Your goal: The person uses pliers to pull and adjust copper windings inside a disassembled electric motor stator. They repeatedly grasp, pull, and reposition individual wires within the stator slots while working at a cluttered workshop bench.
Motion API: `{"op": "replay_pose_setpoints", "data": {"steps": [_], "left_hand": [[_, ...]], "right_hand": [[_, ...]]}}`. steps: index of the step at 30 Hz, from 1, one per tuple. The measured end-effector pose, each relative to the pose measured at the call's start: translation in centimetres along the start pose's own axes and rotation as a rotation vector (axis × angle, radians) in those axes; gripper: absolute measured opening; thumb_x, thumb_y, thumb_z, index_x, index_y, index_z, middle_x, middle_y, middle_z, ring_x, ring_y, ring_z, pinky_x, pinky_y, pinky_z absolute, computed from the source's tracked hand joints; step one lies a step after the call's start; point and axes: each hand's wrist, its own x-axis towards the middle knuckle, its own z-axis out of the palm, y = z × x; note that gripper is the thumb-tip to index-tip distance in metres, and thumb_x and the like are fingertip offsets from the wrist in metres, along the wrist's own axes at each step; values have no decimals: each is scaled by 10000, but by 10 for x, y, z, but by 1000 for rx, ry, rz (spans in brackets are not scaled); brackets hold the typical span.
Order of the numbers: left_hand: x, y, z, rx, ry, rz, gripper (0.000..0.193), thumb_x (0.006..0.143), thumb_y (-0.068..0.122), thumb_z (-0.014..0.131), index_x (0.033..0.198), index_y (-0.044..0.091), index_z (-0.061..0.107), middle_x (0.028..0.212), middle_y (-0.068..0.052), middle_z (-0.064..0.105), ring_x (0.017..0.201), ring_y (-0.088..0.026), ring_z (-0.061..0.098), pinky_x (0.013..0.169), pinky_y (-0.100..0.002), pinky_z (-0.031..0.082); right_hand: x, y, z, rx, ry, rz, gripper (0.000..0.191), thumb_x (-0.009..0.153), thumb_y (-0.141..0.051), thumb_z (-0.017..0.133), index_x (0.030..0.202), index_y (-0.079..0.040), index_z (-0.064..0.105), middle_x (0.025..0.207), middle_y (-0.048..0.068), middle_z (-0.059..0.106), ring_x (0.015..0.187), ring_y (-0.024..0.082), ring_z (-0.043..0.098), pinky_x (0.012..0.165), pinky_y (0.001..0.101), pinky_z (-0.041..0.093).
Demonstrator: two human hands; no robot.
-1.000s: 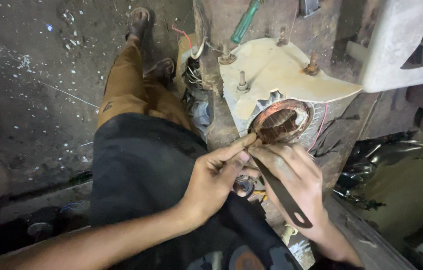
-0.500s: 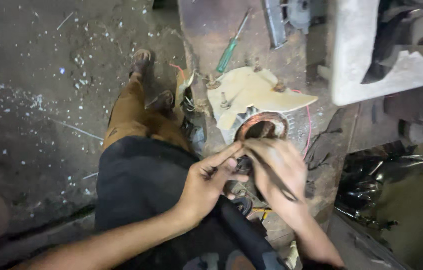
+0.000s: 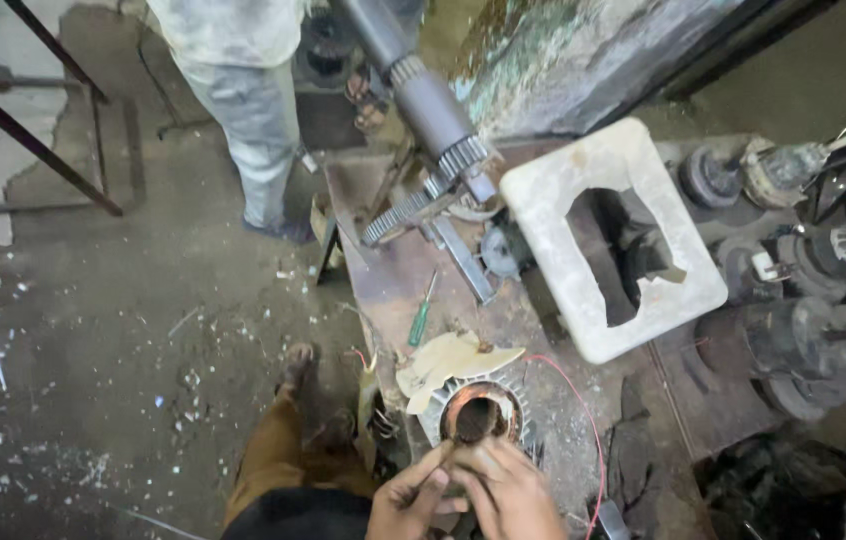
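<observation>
Fingers (image 3: 421, 487) of the left hand (image 3: 405, 505) are curled inward with the tips drawn together, and a thin dark tool (image 3: 440, 466) appears to be pinched between them, though the grip is too small and dim to be made out with certainty. Fingers of the right hand (image 3: 515, 495) are bent and held close together over the near rim of the motor (image 3: 475, 412); whether anything is held in them cannot be told. Both hands are seen from the back at the bottom edge, knuckles up, set side by side and touching.

The motor is stood on end on the rusty workbench (image 3: 393, 290), just beyond the hands, its round opening ringed with copper windings turned upward. A crumpled cream sheet (image 3: 448, 360) is laid against its far side, and a red wire (image 3: 583, 410) is looped around its right. A green-handled screwdriver (image 3: 421, 318) is lying further up the bench, near a white block (image 3: 611, 235) with a rectangular hole. A brown trouser leg (image 3: 273, 455) is stretched out to the left, and another person's legs (image 3: 248, 110) are seen standing at the far end.
</observation>
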Motion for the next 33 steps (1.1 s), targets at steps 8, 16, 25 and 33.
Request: {"op": "replay_pose_setpoints", "data": {"steps": [8,16,25,33], "left_hand": [[-3,7,4,11,-49,33,436,984,84,559,1412,4,576,1352,-133,704,1154,-246,733,864,-399,682],[-6,14,4,-42,-138,34,470,989,77,555,1458,35,571,1361,-132,691,1176,-210,700,859,-389,654],[-9,10,-5,306,-31,8,427,972,90,614,1399,96,638,1174,-138,802,919,-273,757,754,-356,663],[-37,107,-8,1803,-471,1001,363,843,180,628,1170,57,727,1249,-92,678,924,-272,674,748,-393,554]], "right_hand": [[-5,0,14,-190,98,23,259,780,-136,748,1038,-122,722,920,111,680,902,329,668,792,421,534],[-14,-1,13,-135,164,91,190,827,-143,731,1017,-152,735,915,81,707,873,300,713,772,401,562],[-20,-1,5,96,-21,122,129,899,-127,715,1015,-84,754,975,133,749,962,321,747,866,399,558],[-1,-22,-75,-37,371,129,295,877,-77,673,1156,-105,767,910,95,723,793,199,677,727,309,545]]}}
